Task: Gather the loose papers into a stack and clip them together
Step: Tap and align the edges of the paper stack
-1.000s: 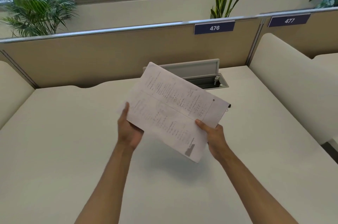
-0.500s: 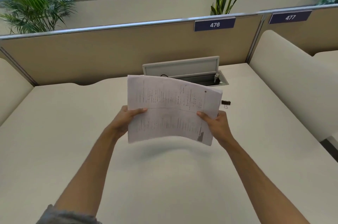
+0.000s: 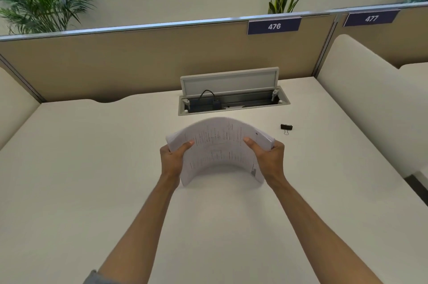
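Observation:
A stack of printed white papers (image 3: pixel 217 149) is held over the middle of the desk, bowed upward into an arch with its near edge down at the desktop. My left hand (image 3: pixel 172 159) grips its left side, thumb on top. My right hand (image 3: pixel 268 158) grips its right side the same way. A small black binder clip (image 3: pixel 286 127) lies on the desk, to the right of the papers and a little farther back, apart from both hands.
An open cable hatch (image 3: pixel 231 100) with a raised lid sits in the white desk (image 3: pixel 92 168) just behind the papers. Beige partitions (image 3: pixel 139 61) close off the back and both sides. Plants stand behind the back partition.
The papers went from tilted and raised to level, then dropped lower toward the desk and bent into an arch between both hands. The binder clip, earlier partly covered, is in full view.

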A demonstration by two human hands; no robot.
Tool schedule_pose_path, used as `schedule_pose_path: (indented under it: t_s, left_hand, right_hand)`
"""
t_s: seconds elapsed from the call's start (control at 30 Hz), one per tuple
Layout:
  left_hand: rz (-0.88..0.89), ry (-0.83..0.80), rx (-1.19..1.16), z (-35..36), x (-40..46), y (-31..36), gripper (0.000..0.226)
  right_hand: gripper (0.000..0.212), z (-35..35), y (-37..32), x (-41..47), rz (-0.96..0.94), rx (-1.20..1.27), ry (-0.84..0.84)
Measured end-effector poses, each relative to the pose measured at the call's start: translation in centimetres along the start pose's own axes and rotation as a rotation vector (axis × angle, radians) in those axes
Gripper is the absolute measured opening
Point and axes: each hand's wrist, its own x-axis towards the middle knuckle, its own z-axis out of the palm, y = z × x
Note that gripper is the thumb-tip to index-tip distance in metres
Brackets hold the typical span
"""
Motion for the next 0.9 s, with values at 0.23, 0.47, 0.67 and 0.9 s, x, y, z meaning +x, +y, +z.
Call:
schedule_pose_path:
  t_s: [0.23,0.47,0.67,0.9]
  left_hand:
    - [0.023,-0.039,0.064,0.0,-0.2,-1.0,0.021]
    - [0.030,-0.081,0.151,-0.4,0.2,-1.7,0.018]
    - [0.212,-0.146,0.421,-1.0,1.7,0.9,0.022]
    - [0.340,-0.335,0.527,0.6,1.7,4.7,0.016]
  right_hand:
    - [0.021,-0.4,0.6,0.1,0.047,0.058,0.009]
    - [0.022,-1.0,0.9,0.5,0.052,0.023,0.006]
    - [0.022,-2.8,-2.7,3.5,-0.221,-0.453,-0.034]
    - [0.028,-1.1,-7.5,5.3,-0.366,-0.870,-0.412]
